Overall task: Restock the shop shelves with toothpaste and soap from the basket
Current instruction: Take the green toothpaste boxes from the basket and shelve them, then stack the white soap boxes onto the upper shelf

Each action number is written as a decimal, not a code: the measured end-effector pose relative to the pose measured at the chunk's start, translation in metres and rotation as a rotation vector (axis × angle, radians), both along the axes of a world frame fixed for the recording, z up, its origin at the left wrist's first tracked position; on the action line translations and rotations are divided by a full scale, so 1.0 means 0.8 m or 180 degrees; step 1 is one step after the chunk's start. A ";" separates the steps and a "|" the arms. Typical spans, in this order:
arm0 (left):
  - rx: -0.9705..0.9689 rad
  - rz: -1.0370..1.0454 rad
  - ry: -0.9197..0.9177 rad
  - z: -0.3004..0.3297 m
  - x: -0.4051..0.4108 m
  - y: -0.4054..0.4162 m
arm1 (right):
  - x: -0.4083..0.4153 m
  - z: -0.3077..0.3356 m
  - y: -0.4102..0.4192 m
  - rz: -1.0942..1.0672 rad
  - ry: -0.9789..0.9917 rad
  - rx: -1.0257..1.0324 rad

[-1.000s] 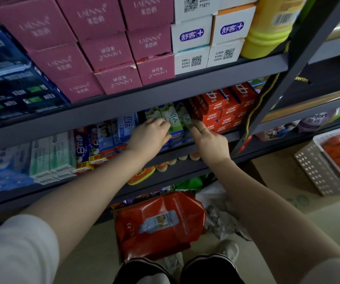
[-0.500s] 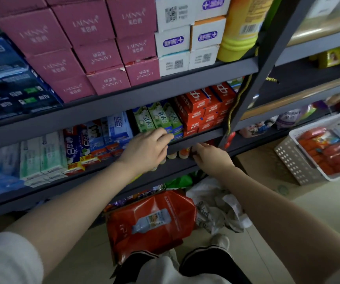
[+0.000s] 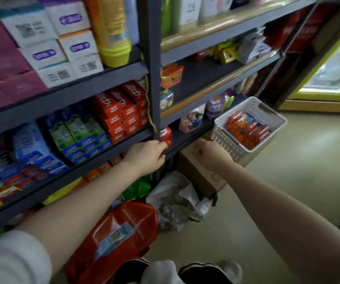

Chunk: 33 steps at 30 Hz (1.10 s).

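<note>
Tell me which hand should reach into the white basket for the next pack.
The right hand. It hangs free and loosely curled, holding nothing, just beside the near corner of the white basket of red packs. The left hand is farther away, resting on the grey shelf edge by the upright post.

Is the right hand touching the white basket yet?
Apart. The head view shows the right hand short of the white basket, with cardboard box visible between its fingers and the basket wall.
</note>
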<state>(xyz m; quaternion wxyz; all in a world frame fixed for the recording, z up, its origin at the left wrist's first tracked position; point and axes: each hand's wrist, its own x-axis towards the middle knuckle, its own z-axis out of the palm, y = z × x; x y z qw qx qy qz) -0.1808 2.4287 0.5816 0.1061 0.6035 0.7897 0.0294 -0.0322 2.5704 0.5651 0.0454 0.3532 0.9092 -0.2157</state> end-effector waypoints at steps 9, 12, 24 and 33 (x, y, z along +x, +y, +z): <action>-0.0067 -0.0198 0.0374 0.014 0.186 0.172 | 0.205 0.029 0.150 -0.0517 0.0441 0.0019; -0.0114 -0.0093 0.0211 0.005 0.243 0.226 | 0.269 0.026 0.200 -0.0538 0.0536 0.0013; -0.0372 0.0074 0.0130 -0.036 0.289 0.404 | 0.347 -0.001 0.381 -0.0808 0.0473 -0.0107; -0.0945 0.0191 -0.0261 -0.113 0.224 0.577 | 0.286 -0.031 0.570 -0.0642 0.0013 -0.0286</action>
